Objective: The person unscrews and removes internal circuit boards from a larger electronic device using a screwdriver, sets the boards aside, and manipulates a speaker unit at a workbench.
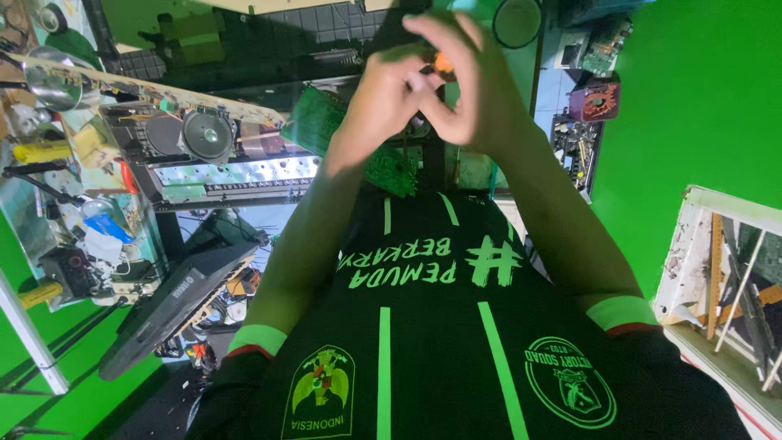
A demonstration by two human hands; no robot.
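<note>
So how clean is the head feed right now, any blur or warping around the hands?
Head view: the right hand is motion-blurred at the fingertips, the left hand sharper; the small orange part between them is smeared. Wide-angle lens bends the frame edges; the opened keyboard stays in focus, with glare on its metal strip.

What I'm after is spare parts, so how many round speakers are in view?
1: a round grey speaker set in the opened keyboard casing, beside the left hand. The clutter may hide others.
</note>
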